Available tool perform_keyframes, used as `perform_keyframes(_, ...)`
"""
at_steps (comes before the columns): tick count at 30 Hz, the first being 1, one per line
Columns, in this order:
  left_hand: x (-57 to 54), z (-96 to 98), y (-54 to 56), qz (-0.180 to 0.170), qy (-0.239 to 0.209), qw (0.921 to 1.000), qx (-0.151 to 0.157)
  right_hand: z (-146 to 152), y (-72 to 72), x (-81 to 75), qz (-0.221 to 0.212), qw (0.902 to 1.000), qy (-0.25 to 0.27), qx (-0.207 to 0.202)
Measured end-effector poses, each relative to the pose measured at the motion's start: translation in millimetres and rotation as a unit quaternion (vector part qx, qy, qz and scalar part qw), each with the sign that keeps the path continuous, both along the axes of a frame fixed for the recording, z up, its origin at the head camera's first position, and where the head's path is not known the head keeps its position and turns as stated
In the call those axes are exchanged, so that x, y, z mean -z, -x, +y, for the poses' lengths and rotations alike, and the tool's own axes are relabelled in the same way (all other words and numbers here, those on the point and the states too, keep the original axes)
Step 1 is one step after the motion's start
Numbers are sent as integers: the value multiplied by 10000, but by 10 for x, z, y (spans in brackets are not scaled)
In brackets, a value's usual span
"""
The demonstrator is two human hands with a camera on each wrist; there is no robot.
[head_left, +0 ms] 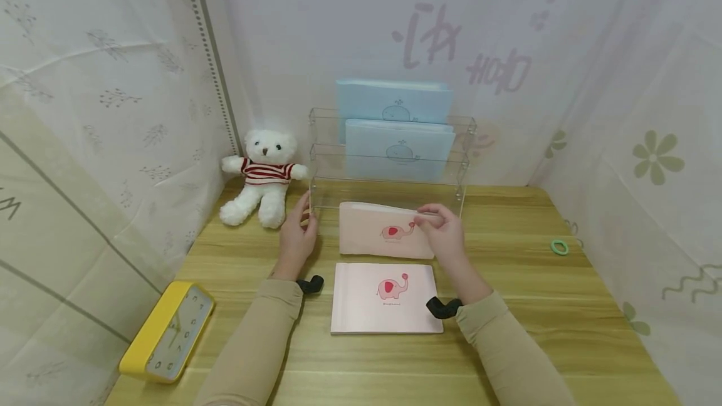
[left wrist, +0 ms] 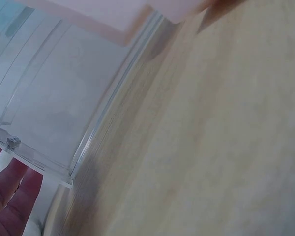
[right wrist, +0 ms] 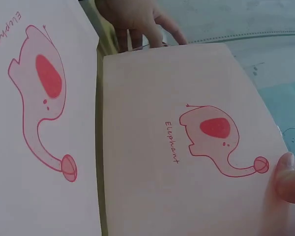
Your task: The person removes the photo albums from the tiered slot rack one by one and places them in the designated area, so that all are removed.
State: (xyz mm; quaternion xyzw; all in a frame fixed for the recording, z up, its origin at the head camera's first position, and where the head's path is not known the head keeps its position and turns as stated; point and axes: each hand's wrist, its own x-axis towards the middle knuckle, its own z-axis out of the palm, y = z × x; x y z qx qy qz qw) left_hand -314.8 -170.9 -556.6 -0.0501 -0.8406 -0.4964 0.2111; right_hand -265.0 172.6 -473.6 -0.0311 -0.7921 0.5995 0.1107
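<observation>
My main worry was the pink book (head_left: 366,237) held by the right hand (head_left: 448,243), because thumb and fingers pinched it only at its upper right corner. I judged that the left end could droop or swing, and that a knock against the clear rack (head_left: 333,190) might twist it loose. The book was raised on edge, cover towards me, just in front of the rack's lowest shelf and beyond a second pink book (head_left: 361,312) lying flat on the table (head_left: 507,255); I couldn't tell whether its lower edge touched the wood. The rack looked light, so a hard bump might slide it and unsettle the two blue books (head_left: 395,96) (head_left: 372,165) in its upper shelves.

The left hand (head_left: 299,237) sat low at the rack's left end, near the teddy bear (head_left: 265,174), its fingers fairly straight along the outside of the end panel. To me that looked like steadying rather than grasping, though I couldn't tell how hard it pressed. The right forearm reached in from the near right, thumb on the cover.
</observation>
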Motion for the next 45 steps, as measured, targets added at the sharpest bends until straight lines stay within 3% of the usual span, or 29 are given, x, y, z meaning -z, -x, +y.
perform_keyframes(5, 1, -1, -8, 20, 8, 10000, 32, 6, 63, 25, -216, 9992, -308, -108)
perform_keyframes(8, -3, 7, -7, 103, 18, 9999, 48, 42, 113, 31, -241, 9969, -638, -381)
perform_keyframes(14, -9, 4, -11, 181, 24, 9998, 42, 128, 178, -2, -292, 9837, -1399, -1089)
perform_keyframes(19, 2, 0, -14, 91, 26, 9999, 39, 169, 187, -2, -484, 9758, -1728, -1250)
perform_keyframes(24, 4, 2, -21, 133, 70, 9999, 17, 204, 174, 106, -683, 9653, -2088, -1416)
perform_keyframes(32, -17, 9, -25, 192, 116, 9997, -20, 221, 159, 311, -797, 9606, -1981, -1777)
perform_keyframes(45, -6, -5, -28, -7, 5, 10000, 37, 258, 138, 497, -756, 9630, -1809, -1852)
